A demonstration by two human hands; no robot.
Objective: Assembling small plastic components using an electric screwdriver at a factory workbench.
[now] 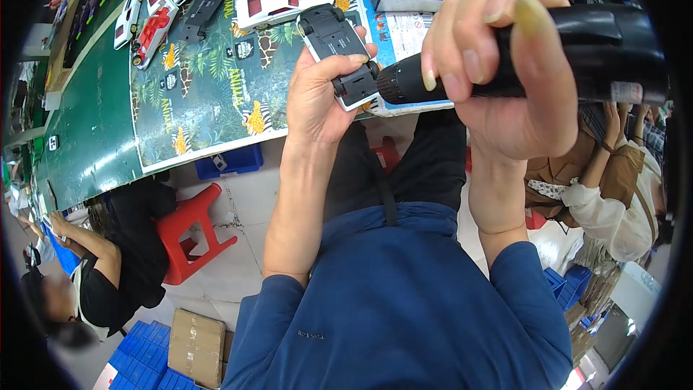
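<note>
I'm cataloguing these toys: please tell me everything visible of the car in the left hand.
The toy car shows its underside: a black, plastic-looking base inside a white rim. It slants near the table edge, held by the left hand, thumb across the base. A black handheld tool points at its lower end; whether they touch is unclear.
</note>
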